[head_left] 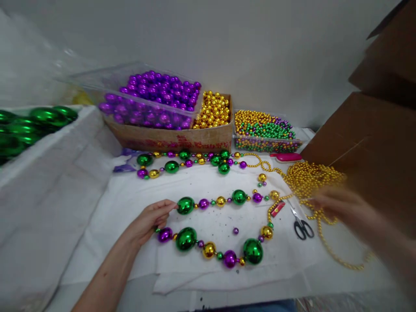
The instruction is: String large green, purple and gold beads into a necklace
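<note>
My left hand (156, 216) pinches the left end of a bead garland, between a large green bead (185, 205) and a purple bead (165, 235). The garland's green, purple and gold beads lie in two rows on a white cloth, joining gold bead chain at the right. My right hand (331, 201), smeared by motion, is above the gold bead chain pile (312, 175). Its fingers look closed on a thin pale string (303, 199) running left toward the beads. Black-handled scissors (302, 227) and a small red packet (277, 209) lie between the hands.
Behind lies another bead garland (171, 167). Purple balls (162, 93) and gold balls (214, 108) fill a box; a clear tub (266, 145) holds small mixed beads. A pink-handled item (286, 157) lies nearby. A white foam box (65, 190) stands left, cardboard (367, 147) right.
</note>
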Tool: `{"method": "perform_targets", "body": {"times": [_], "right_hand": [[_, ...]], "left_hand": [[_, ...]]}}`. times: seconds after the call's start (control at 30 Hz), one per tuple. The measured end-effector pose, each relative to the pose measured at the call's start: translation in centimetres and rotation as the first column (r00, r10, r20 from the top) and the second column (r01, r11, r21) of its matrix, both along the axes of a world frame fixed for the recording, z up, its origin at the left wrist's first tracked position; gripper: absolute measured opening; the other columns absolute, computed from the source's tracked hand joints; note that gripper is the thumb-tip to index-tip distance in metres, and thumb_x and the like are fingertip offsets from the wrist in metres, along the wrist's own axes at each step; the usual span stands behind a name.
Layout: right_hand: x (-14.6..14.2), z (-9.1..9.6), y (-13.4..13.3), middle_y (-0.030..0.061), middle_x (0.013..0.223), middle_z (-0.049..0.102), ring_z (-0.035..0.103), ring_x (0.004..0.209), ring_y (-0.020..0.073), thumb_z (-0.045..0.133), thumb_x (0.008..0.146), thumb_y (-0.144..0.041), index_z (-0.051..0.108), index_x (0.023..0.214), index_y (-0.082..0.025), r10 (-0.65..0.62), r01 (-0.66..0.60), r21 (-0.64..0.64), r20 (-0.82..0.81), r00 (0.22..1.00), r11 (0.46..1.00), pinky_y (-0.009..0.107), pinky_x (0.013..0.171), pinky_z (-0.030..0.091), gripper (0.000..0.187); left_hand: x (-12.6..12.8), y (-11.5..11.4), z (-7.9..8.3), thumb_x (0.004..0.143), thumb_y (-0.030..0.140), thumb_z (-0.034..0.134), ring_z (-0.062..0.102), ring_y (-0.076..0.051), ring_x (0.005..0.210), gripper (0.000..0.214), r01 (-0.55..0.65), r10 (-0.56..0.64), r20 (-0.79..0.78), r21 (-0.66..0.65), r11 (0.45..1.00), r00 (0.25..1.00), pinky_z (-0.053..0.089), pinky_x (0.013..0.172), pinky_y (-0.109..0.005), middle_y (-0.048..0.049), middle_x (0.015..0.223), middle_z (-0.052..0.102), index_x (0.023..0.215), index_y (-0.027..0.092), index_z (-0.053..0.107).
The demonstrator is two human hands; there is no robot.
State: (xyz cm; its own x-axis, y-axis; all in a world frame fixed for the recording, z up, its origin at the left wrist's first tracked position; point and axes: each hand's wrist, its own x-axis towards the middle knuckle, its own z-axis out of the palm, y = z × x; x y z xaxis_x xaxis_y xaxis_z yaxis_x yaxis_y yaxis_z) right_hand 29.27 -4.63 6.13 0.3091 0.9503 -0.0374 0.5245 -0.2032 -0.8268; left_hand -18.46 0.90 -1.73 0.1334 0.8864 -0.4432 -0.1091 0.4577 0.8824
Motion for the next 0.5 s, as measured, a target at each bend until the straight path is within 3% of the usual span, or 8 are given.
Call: {"method": "perform_targets", "body": {"times": [0.07, 0.17, 0.23, 0.3, 0.37, 0.5], "right_hand": [[-2.7, -3.0, 0.2, 0.0064, 0.069, 0.064, 0.05, 0.05, 0.0111, 0.054, 0.082, -0.053, 0.067, 0.079, -0.016, 0.245, -0.246, -0.118, -0.022, 0.969, 0.962, 0.023, 0.042, 0.036, 0.039], [-6.9, -6.9, 1.5, 0.0062, 0.067, 0.064, 0.057, 0.055, 0.0156, 0.049, 0.082, -0.05, 0.064, 0.07, -0.017, 0.34, -0.334, -0.111, 0.037, 0.94, 0.936, 0.026, 0.045, 0.039, 0.038], [-9.5, -8.0, 2.6, 0.0066, 0.065, 0.062, 0.058, 0.061, 0.0193, 0.051, 0.081, -0.043, 0.062, 0.064, -0.018, 0.37, -0.363, -0.074, 0.139, 0.918, 0.929, 0.031, 0.054, 0.044, 0.032], [-12.1, -7.7, 3.4, 0.0105, 0.076, 0.064, 0.059, 0.077, 0.025, 0.05, 0.082, -0.033, 0.065, 0.072, -0.017, 0.375, -0.387, -0.006, 0.267, 0.888, 0.922, 0.04, 0.069, 0.045, 0.024], [-15.5, -6.4, 3.7, 0.0152, 0.095, 0.063, 0.053, 0.098, 0.0303, 0.046, 0.086, -0.026, 0.067, 0.091, -0.016, 0.387, -0.441, 0.068, 0.375, 0.842, 0.895, 0.048, 0.084, 0.04, 0.024], [-24.3, -3.9, 3.6, 0.0108, 0.128, 0.055, 0.037, 0.125, 0.0311, 0.057, 0.084, -0.024, 0.058, 0.119, -0.022, 0.513, -0.648, 0.124, 0.508, 0.692, 0.751, 0.052, 0.101, 0.025, 0.035]], "left_hand": [[0.3, -0.2, 0.3, 0.064, 0.033, 0.077, 0.019, -0.003, 0.04, 0.026, 0.003, -0.002, -0.035, 0.03, 1.0, 0.999, 0.019, 0.039, -0.016, 0.0107, 0.045, 0.028, 0.076, 0.013, 0.066], [0.7, -0.6, 1.0, 0.065, 0.033, 0.075, 0.021, -0.003, 0.038, 0.023, -0.018, 0.021, -0.047, 0.068, 0.998, 0.999, 0.026, 0.041, -0.017, 0.0112, 0.042, 0.028, 0.075, 0.015, 0.065], [0.9, -1.0, 1.5, 0.065, 0.034, 0.075, 0.029, -0.004, 0.039, 0.023, -0.031, 0.037, -0.055, 0.104, 0.994, 0.998, 0.034, 0.046, -0.019, 0.009, 0.045, 0.039, 0.073, 0.015, 0.064], [1.2, -1.5, 1.9, 0.065, 0.035, 0.074, 0.039, -0.006, 0.043, 0.023, -0.02, 0.032, -0.081, 0.144, 0.989, 0.996, 0.038, 0.05, -0.021, 0.0051, 0.053, 0.05, 0.071, 0.016, 0.063], [1.6, -1.8, 2.2, 0.066, 0.037, 0.073, 0.042, -0.007, 0.046, 0.023, 0.006, 0.016, -0.125, 0.175, 0.985, 0.992, 0.038, 0.049, -0.021, 0.0041, 0.055, 0.051, 0.07, 0.016, 0.063], [2.4, -2.1, 2.2, 0.07, 0.04, 0.069, 0.039, -0.008, 0.046, 0.025, 0.042, -0.002, -0.191, 0.207, 0.977, 0.982, 0.035, 0.044, -0.021, 0.0049, 0.055, 0.048, 0.072, 0.016, 0.063]]}}
